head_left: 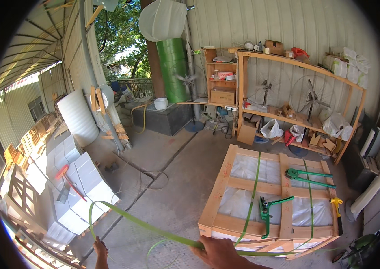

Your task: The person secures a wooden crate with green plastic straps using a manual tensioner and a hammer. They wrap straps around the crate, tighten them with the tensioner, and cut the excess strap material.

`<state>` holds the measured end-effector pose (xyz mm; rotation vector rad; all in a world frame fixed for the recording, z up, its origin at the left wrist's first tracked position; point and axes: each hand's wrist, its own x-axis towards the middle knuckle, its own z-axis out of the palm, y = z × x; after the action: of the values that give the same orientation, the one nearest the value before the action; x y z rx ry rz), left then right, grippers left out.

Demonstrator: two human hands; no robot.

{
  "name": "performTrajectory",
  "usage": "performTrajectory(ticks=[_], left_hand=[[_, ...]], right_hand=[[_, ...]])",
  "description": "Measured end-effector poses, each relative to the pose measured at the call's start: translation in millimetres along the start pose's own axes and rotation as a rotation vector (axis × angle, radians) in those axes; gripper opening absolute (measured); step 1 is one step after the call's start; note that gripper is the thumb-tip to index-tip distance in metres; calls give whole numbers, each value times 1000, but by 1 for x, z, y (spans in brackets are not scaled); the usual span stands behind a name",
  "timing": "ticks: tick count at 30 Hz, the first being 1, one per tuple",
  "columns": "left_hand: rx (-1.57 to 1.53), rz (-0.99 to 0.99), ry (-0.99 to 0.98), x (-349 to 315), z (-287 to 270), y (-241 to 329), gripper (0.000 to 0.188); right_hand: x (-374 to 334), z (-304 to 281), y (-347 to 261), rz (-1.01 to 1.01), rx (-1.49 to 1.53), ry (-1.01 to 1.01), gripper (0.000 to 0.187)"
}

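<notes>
A long green packing strap [147, 223] arcs between my hands. At the lower left my left hand [101, 248] is closed on one stretch of it. My right hand [217, 252] grips another stretch, just in front of the near left corner of a wooden crate [208, 219]. White-wrapped goods show between the crate's boards, and two green straps run over its top. On the crate lie a green strap tensioner [266, 215] and a green long-handled strapping tool [307, 175]. A hammer with a yellow head [336, 202] rests at its right edge.
White wrapped slabs [71, 179] are stacked on the left, with a red-headed tool [63, 172] on top. Wooden shelves [302, 67] stand along the back wall near a green cylinder [171, 67]. Loose strap [163, 179] loops on the concrete floor [172, 157].
</notes>
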<state>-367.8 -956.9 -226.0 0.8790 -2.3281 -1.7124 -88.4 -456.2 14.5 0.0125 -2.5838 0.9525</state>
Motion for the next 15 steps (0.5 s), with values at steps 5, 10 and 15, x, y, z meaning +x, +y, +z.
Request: performTrajectory(ticks=[5, 10, 15], left_hand=[[526, 335, -242, 76, 8, -63, 51], [1217, 658, -672, 15, 118, -7, 50], [1122, 873, -751, -16, 223, 29, 32]], right_hand=[[-168, -67, 150, 459, -232, 91, 31], [-379, -130, 193, 582, -572, 144, 14], [-590, -162, 205, 1191, -866, 414, 17]])
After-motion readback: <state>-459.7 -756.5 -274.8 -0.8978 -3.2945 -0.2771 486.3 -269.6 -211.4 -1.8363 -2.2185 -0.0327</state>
